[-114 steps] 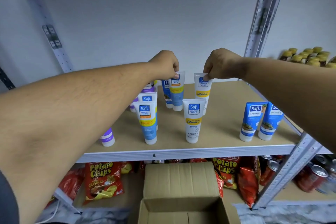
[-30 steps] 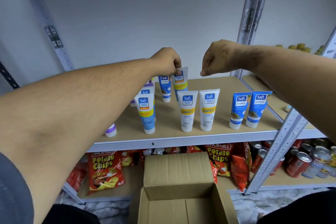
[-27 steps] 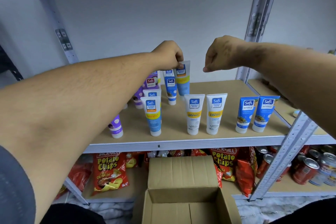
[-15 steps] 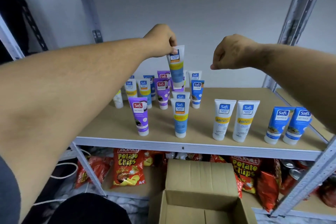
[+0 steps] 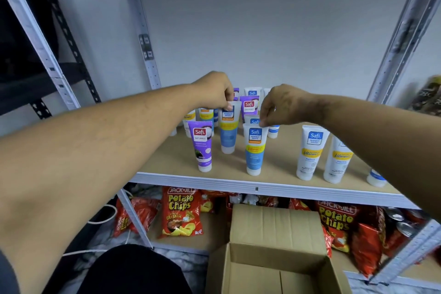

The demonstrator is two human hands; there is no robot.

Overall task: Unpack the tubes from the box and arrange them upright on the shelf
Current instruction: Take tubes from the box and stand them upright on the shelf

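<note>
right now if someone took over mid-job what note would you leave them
Left hand: pinches the crimp of a blue Safi Perfect White tube, cap down just behind the front row.
Right hand: fingertips at the crimp of the front blue Perfect White tube, standing on the shelf.
Done: many tubes upright; the visible part of the cardboard box looks empty.
Left: seat both tubes, let go, check the box.

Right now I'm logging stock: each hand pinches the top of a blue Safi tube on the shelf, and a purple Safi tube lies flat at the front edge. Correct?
Not quite. The head view shows the purple tube standing upright on its cap at the front edge, not lying flat. The rest holds: the left hand pinches one blue tube, the right hand another blue tube, on the shelf.
</note>
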